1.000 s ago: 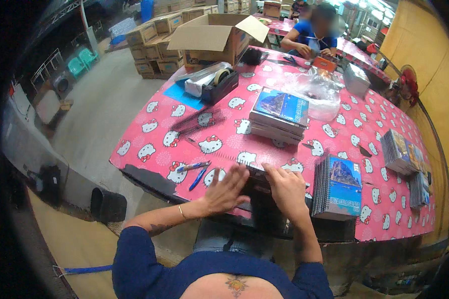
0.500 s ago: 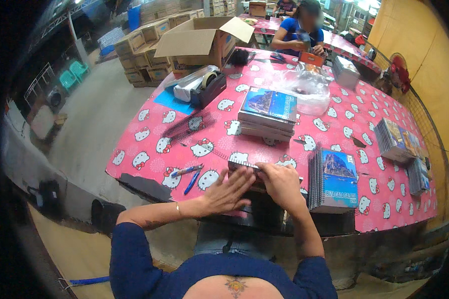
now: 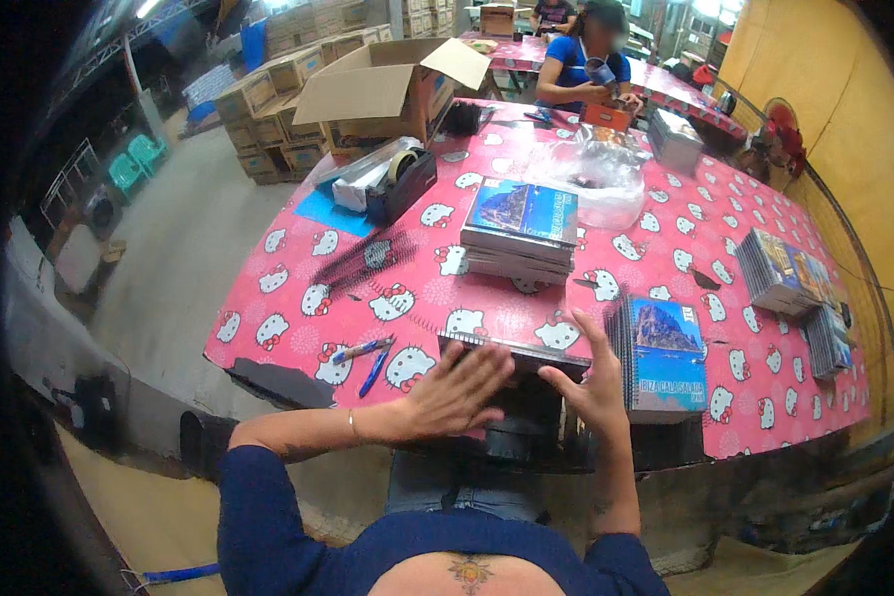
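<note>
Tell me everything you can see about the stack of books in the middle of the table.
The stack of books lies flat near the middle of the red patterned table. It holds several thin books of like size, edges roughly aligned. The top cover is glossy, with a blue sky and a rocky mountain picture. A clear plastic bag lies just behind it; whether they touch is unclear. No hand touches the stack.

Calendar stack [image 3: 522, 226] sits centre table. Tape dispenser [image 3: 399, 182] at ten o'clock, open carton [image 3: 387, 87] behind. Two pens [image 3: 368, 356] lie at eight o'clock.
</note>
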`<action>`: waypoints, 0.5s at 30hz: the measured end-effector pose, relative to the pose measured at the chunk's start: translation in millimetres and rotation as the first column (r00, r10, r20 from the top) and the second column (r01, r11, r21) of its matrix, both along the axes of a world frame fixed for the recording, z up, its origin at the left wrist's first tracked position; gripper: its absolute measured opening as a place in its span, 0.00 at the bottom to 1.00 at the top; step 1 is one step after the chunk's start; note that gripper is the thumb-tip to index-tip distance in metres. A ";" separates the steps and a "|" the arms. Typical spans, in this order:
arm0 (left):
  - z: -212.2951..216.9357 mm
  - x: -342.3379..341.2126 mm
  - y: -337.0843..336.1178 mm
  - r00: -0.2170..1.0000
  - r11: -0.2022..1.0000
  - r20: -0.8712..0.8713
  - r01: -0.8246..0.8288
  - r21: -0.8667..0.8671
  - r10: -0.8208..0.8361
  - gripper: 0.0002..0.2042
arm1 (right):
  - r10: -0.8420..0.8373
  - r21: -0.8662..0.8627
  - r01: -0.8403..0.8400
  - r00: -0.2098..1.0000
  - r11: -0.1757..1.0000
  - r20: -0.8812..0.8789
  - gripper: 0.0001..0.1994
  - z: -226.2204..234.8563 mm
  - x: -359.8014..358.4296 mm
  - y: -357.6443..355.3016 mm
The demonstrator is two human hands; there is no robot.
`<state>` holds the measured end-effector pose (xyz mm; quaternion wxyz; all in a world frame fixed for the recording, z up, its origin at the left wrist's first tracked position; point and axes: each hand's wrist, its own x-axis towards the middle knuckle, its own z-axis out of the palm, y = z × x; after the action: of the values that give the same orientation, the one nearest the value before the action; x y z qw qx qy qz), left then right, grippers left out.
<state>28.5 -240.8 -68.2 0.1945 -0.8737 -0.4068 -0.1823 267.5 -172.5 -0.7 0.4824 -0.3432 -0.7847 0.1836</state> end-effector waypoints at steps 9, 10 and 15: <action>6.3 13.0 17.3 0.990 0.987 0.011 -0.141 -0.073 0.142 0.40 | 0.020 -0.404 -0.238 0.880 0.883 -0.475 0.11 -59.1 -3.4 8.7; 42.1 13.1 40.4 0.964 0.963 -0.011 -0.267 -0.029 0.266 0.41 | 0.019 -0.376 -0.210 0.892 0.903 -0.452 0.11 -57.2 -3.8 10.0; 1.4 12.9 -0.1 0.997 0.975 0.038 0.070 -0.209 -0.063 0.40 | 0.014 -0.373 -0.234 0.862 0.898 -0.508 0.16 -63.8 -14.4 8.4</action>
<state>41.5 -241.0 -66.8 0.0884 -0.8996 -0.3972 -0.1584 253.2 -164.1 -64.5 0.5673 -0.3286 -0.5978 0.4615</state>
